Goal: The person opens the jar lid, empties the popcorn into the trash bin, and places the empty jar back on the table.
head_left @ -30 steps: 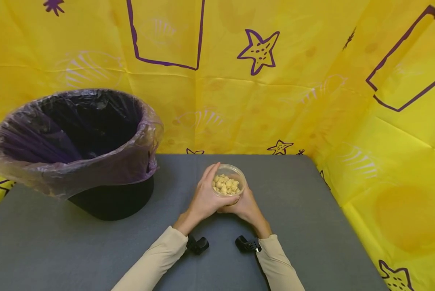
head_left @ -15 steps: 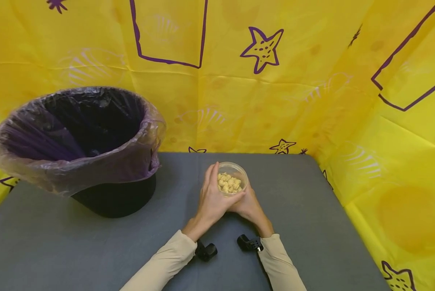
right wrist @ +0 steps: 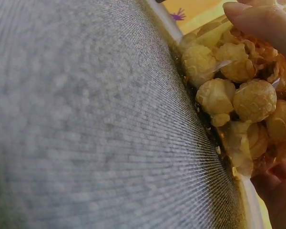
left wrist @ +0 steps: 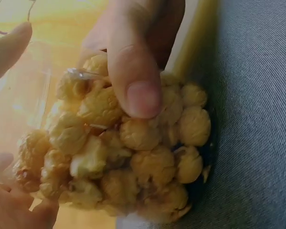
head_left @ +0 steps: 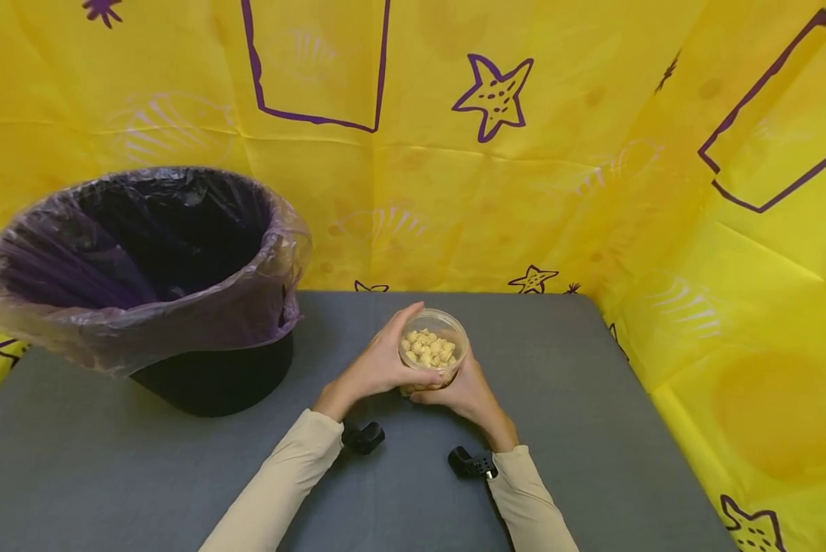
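A clear round plastic jar (head_left: 435, 326) of popcorn stands upright between the two hands near the middle of the table. Its top faces up with no lid on it, and the pale popcorn (head_left: 429, 349) shows inside. The left hand (head_left: 383, 360) holds the jar's left side, fingers along the far wall and thumb across the near side below the rim. On the right and near side, the right hand (head_left: 466, 392) grips it lower down. In the left wrist view a thumb (left wrist: 138, 81) presses the clear wall over the popcorn. The right wrist view shows the jar's base close to the grey tabletop.
A black bin (head_left: 219, 376) lined with a translucent purple bag (head_left: 274, 314) stands on the grey table (head_left: 544, 429) at the left. Yellow printed fabric (head_left: 557, 207) hangs behind and along the right side. Black wrist cameras (head_left: 471, 463) sit under the sleeves.
The left wrist has swung out to the left, and the left thumb has slid leftward along the jar's near side. The jar and the right hand stay nearly in place.
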`<action>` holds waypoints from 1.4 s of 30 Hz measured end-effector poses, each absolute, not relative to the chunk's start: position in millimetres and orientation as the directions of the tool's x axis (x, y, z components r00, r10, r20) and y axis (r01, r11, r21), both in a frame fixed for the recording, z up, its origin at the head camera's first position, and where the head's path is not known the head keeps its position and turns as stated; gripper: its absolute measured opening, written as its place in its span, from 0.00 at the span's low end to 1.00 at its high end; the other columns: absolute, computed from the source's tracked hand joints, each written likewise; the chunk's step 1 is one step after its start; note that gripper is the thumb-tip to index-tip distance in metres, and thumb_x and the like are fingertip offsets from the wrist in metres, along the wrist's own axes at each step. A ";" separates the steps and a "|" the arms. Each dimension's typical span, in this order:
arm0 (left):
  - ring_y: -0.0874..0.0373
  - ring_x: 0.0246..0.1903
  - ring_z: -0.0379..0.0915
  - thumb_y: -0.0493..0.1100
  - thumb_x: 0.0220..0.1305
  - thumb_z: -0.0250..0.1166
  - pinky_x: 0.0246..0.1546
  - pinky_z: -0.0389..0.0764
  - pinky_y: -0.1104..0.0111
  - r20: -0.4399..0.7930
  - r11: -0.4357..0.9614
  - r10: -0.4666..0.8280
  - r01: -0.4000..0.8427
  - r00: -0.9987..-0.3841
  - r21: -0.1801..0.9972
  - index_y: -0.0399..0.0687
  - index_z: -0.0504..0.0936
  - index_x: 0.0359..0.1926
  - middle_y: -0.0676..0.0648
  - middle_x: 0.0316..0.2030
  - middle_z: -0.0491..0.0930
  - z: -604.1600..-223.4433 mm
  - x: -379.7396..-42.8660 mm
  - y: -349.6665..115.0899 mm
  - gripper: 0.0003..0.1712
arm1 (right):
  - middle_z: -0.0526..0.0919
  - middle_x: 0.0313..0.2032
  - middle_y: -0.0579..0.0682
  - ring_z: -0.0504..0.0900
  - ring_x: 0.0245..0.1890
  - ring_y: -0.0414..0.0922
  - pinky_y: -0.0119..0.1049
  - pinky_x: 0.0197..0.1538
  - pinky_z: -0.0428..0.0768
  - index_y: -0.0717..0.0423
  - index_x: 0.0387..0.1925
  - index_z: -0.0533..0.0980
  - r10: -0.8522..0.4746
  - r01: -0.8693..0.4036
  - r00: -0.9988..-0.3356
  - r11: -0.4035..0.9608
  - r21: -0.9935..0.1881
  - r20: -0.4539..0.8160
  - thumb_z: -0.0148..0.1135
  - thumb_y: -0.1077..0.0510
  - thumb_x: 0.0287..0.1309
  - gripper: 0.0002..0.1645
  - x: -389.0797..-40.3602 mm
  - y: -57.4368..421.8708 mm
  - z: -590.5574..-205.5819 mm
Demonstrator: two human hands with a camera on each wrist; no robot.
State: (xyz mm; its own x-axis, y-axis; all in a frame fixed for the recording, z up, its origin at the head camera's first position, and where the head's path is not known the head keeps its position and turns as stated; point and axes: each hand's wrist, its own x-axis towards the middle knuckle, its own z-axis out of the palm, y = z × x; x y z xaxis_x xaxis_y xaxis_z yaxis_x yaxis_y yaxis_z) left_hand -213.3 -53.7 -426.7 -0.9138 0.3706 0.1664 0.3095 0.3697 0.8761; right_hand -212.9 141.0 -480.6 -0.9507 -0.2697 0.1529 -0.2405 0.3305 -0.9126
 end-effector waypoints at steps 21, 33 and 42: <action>0.45 0.69 0.63 0.54 0.40 0.83 0.68 0.67 0.47 0.324 0.403 0.044 0.313 -0.945 0.860 0.47 0.54 0.77 0.43 0.73 0.59 -436.4 -186.6 -19.2 0.67 | 0.70 0.66 0.58 0.70 0.66 0.53 0.54 0.68 0.68 0.53 0.69 0.59 -0.257 -0.284 -0.947 0.390 -0.876 0.192 0.86 0.57 0.27 0.65 -212.7 141.1 -482.9; 0.42 0.65 0.68 0.60 0.43 0.80 0.63 0.72 0.47 0.366 0.530 -0.112 0.256 -0.924 0.809 0.41 0.53 0.76 0.39 0.71 0.61 -434.7 -175.0 -1.3 0.67 | 0.70 0.66 0.60 0.71 0.65 0.57 0.57 0.66 0.69 0.58 0.70 0.57 -0.269 -0.309 -0.940 0.404 -0.861 0.211 0.82 0.59 0.34 0.62 -213.8 141.7 -483.0; 0.39 0.63 0.69 0.60 0.41 0.81 0.61 0.74 0.46 0.384 0.554 -0.105 0.267 -0.918 0.789 0.39 0.56 0.74 0.37 0.68 0.64 -431.0 -176.1 -2.8 0.66 | 0.69 0.67 0.59 0.70 0.66 0.55 0.55 0.68 0.68 0.57 0.71 0.56 -0.265 -0.283 -0.946 0.401 -0.871 0.186 0.83 0.59 0.32 0.64 -213.9 140.7 -482.8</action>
State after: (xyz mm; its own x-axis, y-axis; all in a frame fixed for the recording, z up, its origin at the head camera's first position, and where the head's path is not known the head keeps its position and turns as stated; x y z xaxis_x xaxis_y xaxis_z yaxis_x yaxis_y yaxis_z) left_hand -176.1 -2.8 -431.0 -0.9175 -0.1045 0.3837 0.2666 0.5542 0.7885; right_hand -213.9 140.7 -482.8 -0.9462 -0.2650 0.1857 -0.2833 0.4011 -0.8711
